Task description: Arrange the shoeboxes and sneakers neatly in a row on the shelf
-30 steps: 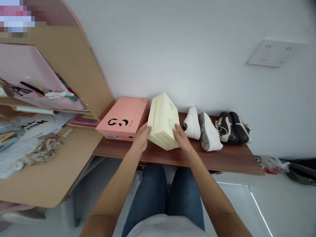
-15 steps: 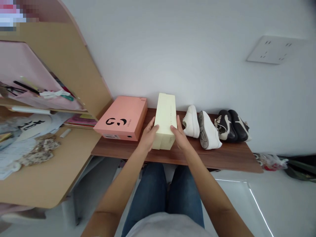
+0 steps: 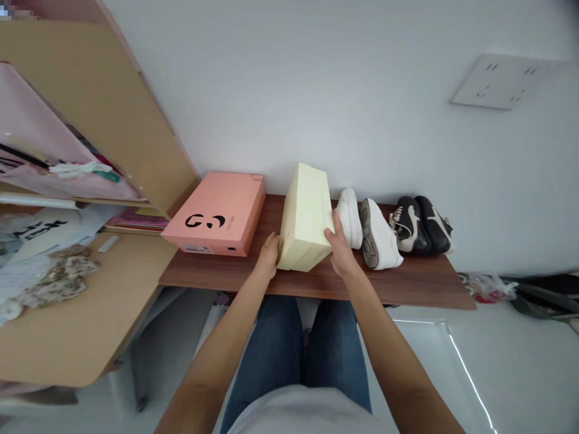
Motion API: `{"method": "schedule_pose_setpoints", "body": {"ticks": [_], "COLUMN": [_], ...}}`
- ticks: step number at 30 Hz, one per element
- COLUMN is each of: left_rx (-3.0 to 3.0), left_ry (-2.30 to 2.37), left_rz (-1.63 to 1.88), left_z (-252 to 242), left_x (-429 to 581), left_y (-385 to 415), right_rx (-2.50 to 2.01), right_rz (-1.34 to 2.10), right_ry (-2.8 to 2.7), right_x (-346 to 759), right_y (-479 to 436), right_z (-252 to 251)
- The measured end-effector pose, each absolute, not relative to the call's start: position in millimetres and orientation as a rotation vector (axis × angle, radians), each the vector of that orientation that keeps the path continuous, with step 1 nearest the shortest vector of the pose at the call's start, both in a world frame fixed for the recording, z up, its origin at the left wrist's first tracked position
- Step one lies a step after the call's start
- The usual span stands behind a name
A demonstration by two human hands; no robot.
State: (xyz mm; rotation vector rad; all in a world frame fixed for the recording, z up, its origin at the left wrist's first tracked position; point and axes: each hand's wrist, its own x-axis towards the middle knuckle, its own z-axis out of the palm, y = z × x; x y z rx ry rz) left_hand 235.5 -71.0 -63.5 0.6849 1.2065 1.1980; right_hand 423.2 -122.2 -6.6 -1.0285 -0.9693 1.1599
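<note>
Cream box [image 3: 306, 220] clamped between left hand [image 3: 270, 258] and right hand [image 3: 341, 253], standing on the dark wooden shelf [image 3: 407, 286].

Left palm pressed flat to the near left corner, right fingers wrapped on the right face near the front edge; both closed on the box from opposite sides. Box on its long narrow side, tipped slightly, base on the shelf. Compared with half a second ago: rotated a little so more of the broad face shows, shifted right, now just beside or touching the white sneakers [image 3: 368, 232]. One second ago: held tilted with the lid face up. Judged reading: box turned on edge and slid toward the footwear. Left of it, apart by a gap: pink box [image 3: 217, 214]. Further right: dark sneakers [image 3: 423, 224]. Far left: cluttered light wooden desk [image 3: 90, 313].
</note>
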Motion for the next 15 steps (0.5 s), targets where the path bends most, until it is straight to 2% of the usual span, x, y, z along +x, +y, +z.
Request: {"method": "schedule_pose_setpoints", "body": {"ticks": [6,15], "left_rx": [0.45,0.498], "left_ry": [1.036,0.895], "left_rz": [1.071,1.275], "left_z": [-68,-41], "left_x": [239,227], "left_y": [-91,-92], "right_rx": [-0.974,-1.123], "right_rz": [1.235,1.129], "right_ry": [-0.903,-0.957], "right_x": [448,445], "right_y": [-132,-130], "right_z": [-12,-25]}}
